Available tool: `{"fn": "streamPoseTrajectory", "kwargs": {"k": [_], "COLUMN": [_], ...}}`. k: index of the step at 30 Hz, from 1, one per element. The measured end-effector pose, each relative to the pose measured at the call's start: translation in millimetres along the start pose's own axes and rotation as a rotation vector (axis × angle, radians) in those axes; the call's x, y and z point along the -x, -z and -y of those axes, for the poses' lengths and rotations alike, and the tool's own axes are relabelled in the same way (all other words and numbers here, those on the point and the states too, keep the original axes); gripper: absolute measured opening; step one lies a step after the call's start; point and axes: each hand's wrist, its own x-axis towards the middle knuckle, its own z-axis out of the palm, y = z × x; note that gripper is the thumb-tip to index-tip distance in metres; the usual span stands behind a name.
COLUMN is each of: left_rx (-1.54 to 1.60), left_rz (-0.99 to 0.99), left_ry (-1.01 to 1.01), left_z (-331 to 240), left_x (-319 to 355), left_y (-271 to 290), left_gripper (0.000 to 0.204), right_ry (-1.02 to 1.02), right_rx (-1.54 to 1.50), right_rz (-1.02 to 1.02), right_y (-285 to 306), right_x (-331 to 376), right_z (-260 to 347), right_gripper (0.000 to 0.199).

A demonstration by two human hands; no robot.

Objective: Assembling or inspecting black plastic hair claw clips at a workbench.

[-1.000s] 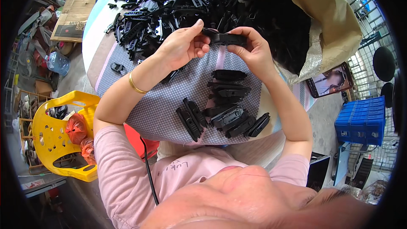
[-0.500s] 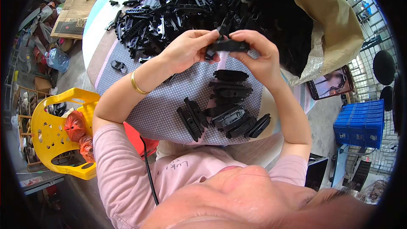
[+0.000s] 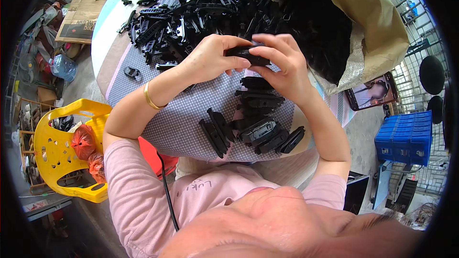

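Note:
Over the table's middle, my left hand (image 3: 215, 57) and my right hand (image 3: 282, 64) both grip one black plastic part (image 3: 246, 56), long and narrow. The left thumb presses along its near side, and the right fingers close round its other end, partly hiding it. Just below my hands, a row of similar black plastic parts (image 3: 260, 98) lies on the dotted tablecloth (image 3: 177, 129). A pair of them (image 3: 216, 133) sits apart to the left. Beyond my hands spreads a big heap of loose black plastic pieces (image 3: 191, 9).
A large brown sack (image 3: 377, 28) lies open at the table's far right, black pieces inside. Near the right edge stands a phone (image 3: 372, 91). Blue crates (image 3: 404, 138) are on the right; a yellow chair (image 3: 43, 148) with red bags (image 3: 83, 142) stands left. A cable (image 3: 165, 186) hangs beside me.
The black part has turned in my hands and now lies level between them. My left fingers have wrapped further over it, and my right fingers have shifted onto its top.

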Motion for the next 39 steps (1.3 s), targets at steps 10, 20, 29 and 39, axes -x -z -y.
{"fn": "streamPoseTrajectory", "kwargs": {"k": [10,20,29,39], "left_rx": [-0.560,-0.398,-0.359,-1.066], "left_rz": [-0.180,-0.056,0.379,-0.214], "left_ry": [-0.476,-0.383,-0.375,-0.008], "left_z": [7,3,1,1], "left_x": [3,0,21,87], "left_y": [-7,-13,-33,40], "left_gripper": [0.041,0.035,0.049,0.061], "right_ry": [-0.211,-0.381,-0.518,-0.528], "right_rx": [-0.006,-0.242,0.302,-0.206], "right_rz": [0.208,0.422,0.537,0.251], "right_y": [1,28,57,32], "right_x": [10,4,33,16], "right_z": [-9,-20,-78,-43], "right_gripper": [0.041,0.035,0.035,0.027]}}
